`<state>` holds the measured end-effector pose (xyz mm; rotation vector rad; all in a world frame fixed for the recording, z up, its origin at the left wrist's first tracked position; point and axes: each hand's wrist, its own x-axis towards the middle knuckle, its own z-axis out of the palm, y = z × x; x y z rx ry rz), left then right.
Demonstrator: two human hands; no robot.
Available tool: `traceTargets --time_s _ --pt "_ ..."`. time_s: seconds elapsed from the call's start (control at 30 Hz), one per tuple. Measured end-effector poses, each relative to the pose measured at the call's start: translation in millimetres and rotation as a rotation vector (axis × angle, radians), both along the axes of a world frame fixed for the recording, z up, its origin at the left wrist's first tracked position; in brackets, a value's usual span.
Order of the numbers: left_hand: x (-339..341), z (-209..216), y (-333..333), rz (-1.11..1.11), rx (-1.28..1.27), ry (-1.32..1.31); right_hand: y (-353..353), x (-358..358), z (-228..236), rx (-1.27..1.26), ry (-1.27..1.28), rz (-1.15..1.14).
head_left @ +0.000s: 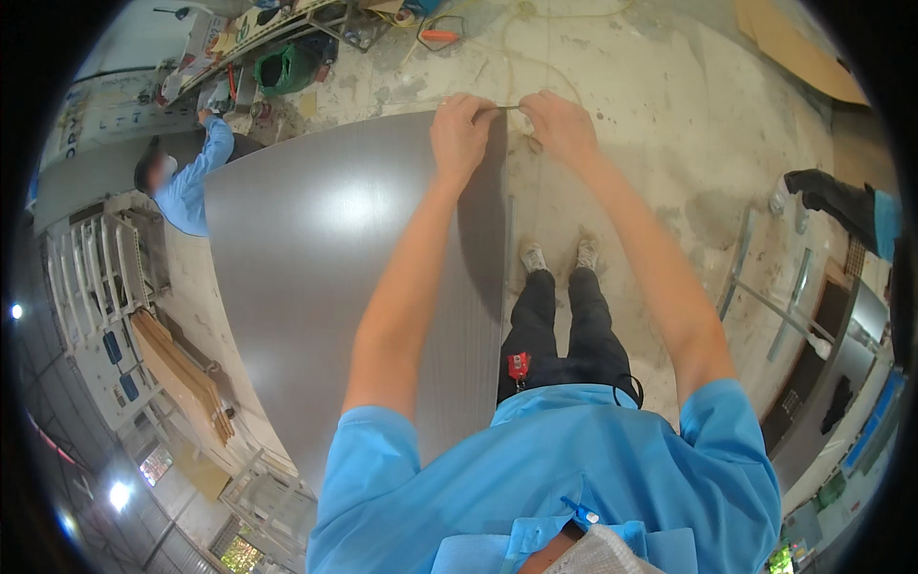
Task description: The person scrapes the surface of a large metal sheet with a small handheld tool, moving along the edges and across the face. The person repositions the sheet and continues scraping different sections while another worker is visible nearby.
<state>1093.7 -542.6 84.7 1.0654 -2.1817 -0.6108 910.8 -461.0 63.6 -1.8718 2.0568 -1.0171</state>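
Observation:
Both arms reach out in front of me over the corner of a large dark grey-brown panel [344, 277] with a fine-grained sheen. Between my hands runs a short, thin dark strip [508, 107]; its exact kind is too small to tell. My left hand [459, 134] is closed with thumb and fingers pinching one end, above the panel's far right corner. The other end is pinched by my right hand [562, 126], which is off the panel, over the floor.
At the left a co-worker in a blue shirt [191, 187] is beside the panel. A green sack [285, 70] lies near a cluttered bench [244, 43]. An orange-handled tool [440, 35] is on the floor. Another person's legs [832, 206] and metal bars [779, 311] are at right.

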Motion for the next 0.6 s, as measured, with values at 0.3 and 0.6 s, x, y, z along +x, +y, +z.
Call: traceTargets --time_s 0.3,0.6 --pt "4.2 -7.9 -1.6 -0.018 0.007 0.081 0.4 -1.3 -7.6 0.000 0.091 0.043" --pt "44.9 -7.0 58.2 -0.096 0.028 0.035 73.5 33.0 -16.0 -0.030 0.109 0.121"
